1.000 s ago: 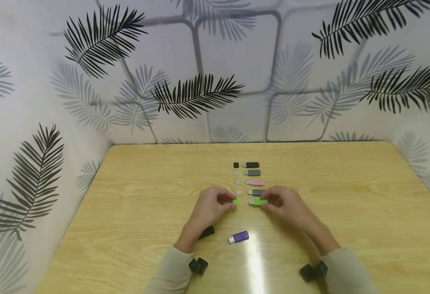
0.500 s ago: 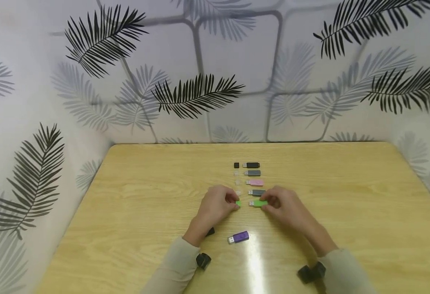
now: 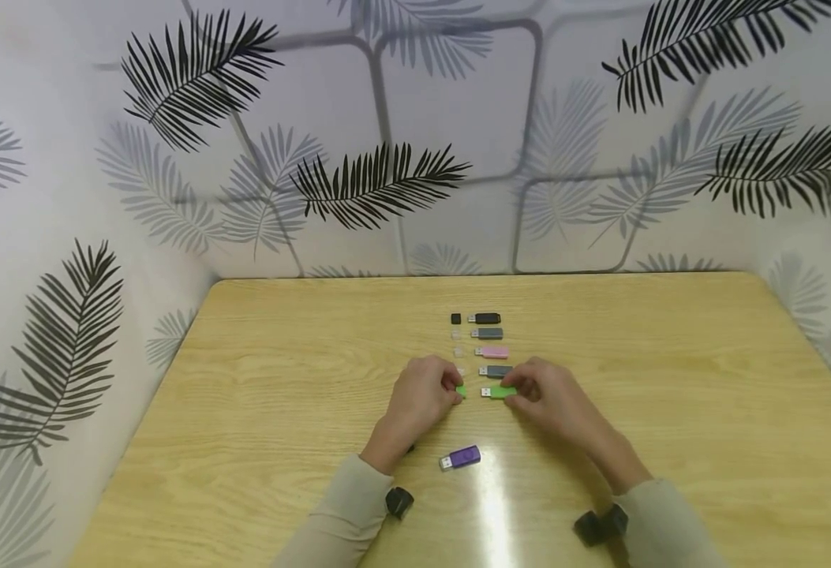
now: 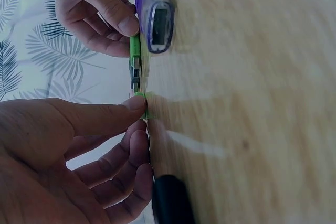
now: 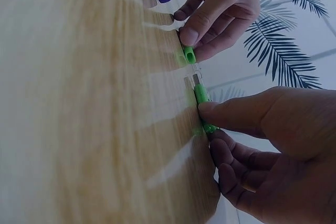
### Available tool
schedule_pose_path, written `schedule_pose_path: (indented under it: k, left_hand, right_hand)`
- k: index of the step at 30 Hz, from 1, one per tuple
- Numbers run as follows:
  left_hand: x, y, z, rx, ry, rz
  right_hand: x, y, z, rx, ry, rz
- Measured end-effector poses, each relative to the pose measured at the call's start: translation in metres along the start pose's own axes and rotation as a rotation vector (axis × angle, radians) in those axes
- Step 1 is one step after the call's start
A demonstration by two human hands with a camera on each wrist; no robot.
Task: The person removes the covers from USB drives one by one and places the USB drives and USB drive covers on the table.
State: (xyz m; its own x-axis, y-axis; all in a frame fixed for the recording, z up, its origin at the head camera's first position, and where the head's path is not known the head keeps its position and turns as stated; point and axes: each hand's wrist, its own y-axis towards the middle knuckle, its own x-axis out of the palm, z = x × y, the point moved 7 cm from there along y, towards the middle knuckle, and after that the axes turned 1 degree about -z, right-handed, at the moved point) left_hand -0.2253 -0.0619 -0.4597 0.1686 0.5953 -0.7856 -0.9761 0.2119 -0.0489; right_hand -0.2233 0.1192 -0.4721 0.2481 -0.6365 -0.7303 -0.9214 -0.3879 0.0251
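Between its thumb and fingertips my left hand (image 3: pixel 418 394) pinches a small green cap (image 3: pixel 461 391), whose hollow end shows in the right wrist view. My right hand (image 3: pixel 548 396) pinches the rear end of a green USB stick (image 3: pixel 500 393) low over the table, its metal plug pointing left at the cap. A short gap separates plug and cap. Just beyond lies a grey USB stick (image 3: pixel 493 371), partly behind the right fingers. Nearer the body, a purple USB stick (image 3: pixel 461 457) lies at a slight slant.
Farther back on the wooden table (image 3: pixel 280 339) a column holds a pink USB stick (image 3: pixel 493 353), another grey stick (image 3: pixel 488 334) and a black one (image 3: pixel 486 318). Caps lie left of them, including a black cap (image 3: pixel 455 319). A black object (image 4: pixel 172 200) lies near my left wrist.
My left hand has shifted slightly right with the green cap, narrowing the gap to the green USB stick. The right hand stays almost still; the black object is now mostly covered by the left forearm.
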Motion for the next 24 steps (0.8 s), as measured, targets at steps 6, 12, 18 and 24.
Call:
schedule_pose_path:
  k: [6,12,18,24]
  left_hand:
    - [0.000,-0.001,-0.001,-0.011,-0.034,-0.014]
    - [-0.007,-0.007,-0.009,0.032,-0.144,-0.011]
    - [-0.021,-0.018,-0.017,0.065,-0.265,-0.020]
    - [-0.031,-0.030,-0.026,0.099,-0.354,-0.024]
  right_hand:
    - [-0.001,-0.001,0.000,-0.013,0.013,-0.002]
    - [-0.004,-0.001,0.000,-0.008,0.046,0.002]
    - [-0.012,-0.001,-0.005,-0.041,0.067,0.030]
    - [-0.023,-0.006,-0.011,-0.084,0.064,0.100]
